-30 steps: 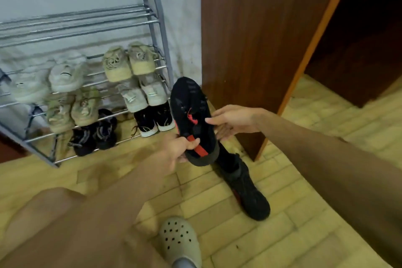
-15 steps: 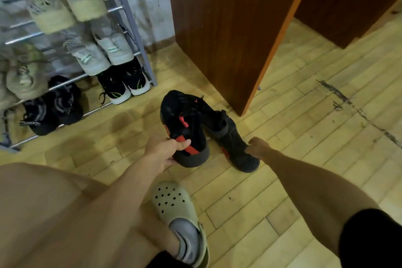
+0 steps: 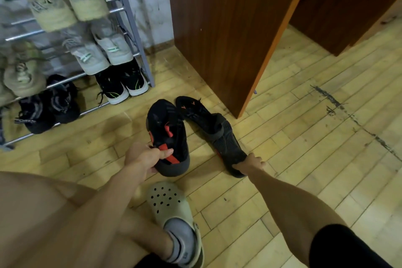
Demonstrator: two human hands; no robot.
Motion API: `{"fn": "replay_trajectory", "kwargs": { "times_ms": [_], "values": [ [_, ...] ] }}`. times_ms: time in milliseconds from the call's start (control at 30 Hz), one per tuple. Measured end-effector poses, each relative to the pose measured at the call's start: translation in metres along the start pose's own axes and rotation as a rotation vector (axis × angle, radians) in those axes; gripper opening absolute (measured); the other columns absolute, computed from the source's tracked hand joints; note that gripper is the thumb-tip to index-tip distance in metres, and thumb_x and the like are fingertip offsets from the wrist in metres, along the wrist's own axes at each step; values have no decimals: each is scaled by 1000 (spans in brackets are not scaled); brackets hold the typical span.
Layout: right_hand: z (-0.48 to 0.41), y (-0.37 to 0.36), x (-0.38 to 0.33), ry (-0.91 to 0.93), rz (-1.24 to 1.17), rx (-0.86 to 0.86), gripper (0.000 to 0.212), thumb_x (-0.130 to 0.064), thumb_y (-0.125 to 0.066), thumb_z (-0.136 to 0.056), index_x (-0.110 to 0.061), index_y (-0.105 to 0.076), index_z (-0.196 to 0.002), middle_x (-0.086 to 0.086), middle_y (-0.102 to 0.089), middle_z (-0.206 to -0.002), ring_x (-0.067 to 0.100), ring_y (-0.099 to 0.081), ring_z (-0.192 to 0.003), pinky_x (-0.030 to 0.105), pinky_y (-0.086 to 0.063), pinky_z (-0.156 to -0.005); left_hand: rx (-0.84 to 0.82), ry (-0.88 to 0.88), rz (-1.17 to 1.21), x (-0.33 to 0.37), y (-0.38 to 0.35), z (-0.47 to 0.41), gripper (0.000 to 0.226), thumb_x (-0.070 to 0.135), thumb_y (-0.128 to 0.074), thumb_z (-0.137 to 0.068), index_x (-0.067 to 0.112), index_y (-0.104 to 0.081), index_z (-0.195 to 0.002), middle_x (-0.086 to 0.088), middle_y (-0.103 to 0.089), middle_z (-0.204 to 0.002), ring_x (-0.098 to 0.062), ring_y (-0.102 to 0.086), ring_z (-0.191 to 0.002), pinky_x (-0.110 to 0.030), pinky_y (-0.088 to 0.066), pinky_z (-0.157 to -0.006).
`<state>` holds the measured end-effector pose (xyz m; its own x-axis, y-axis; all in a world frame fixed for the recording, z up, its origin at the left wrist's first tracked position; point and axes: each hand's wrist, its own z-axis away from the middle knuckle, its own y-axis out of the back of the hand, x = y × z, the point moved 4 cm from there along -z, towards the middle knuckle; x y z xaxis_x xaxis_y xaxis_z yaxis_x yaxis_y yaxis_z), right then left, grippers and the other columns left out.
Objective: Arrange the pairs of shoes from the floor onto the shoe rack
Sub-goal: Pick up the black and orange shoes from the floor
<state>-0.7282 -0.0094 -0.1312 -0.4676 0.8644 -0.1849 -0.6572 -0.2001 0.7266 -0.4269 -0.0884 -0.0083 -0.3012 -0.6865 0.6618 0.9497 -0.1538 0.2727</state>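
Note:
My left hand grips the heel of a black shoe with red pull tabs, held just above the wooden floor, toe pointing away from me. Its partner, a second black shoe, lies on its side on the floor to the right. My right hand is closed on that shoe's heel end. The metal shoe rack stands at the upper left, its shelves filled with beige, grey and black pairs.
A dark wooden cabinet panel stands right behind the black shoes. My foot in a pale clog with a grey sock rests on the plank floor below the held shoe. My bare knee fills the lower left.
The view tipped down and the held shoe came lower. My right hand left the held shoe, reached down to the right and closed on the heel of the shoe lying on the floor.

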Motion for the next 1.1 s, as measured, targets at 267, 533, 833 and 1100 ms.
{"fn": "replay_trajectory", "kwargs": {
  "times_ms": [267,533,833,1100],
  "values": [
    [31,5,-3,8,-567,-436,48,-1,-80,-71,-3,-56,-112,17,-57,-128,33,-61,-106,31,-59,-56,-6,-62,40,10,1,19,19,4,-80,-72,9,-62,-74,-8,-65,-83,-26,-60,-89,-32,-50,-59],
    [58,15,-5,382,15,157,61,-15,-77,-74,-13,-44,-124,8,-49,-124,26,-45,-114,36,-48,-91,-43,-48,-109,-8,-6,14,30,18,-88,-63,7,-69,-82,-10,-72,-88,-26,-68,-87,-32,-57,-61],
    [56,-30,1,391,93,8,52,-29,-60,-89,-12,-44,-135,14,-43,-129,31,-46,-119,39,-48,-95,22,-49,-120,-23,10,20,31,15,-86,-67,1,-71,-91,-12,-72,-88,-18,-65,-70,-25,-51,-51],
    [34,-51,10,29,-380,-207,64,-17,-68,-85,-5,-28,-134,19,-48,-127,30,-52,-99,41,-56,-80,51,-25,-73,-22,15,14,27,15,-87,-65,4,-70,-83,-9,-72,-84,-21,-67,-77,-30,-55,-59]
  ]
}}
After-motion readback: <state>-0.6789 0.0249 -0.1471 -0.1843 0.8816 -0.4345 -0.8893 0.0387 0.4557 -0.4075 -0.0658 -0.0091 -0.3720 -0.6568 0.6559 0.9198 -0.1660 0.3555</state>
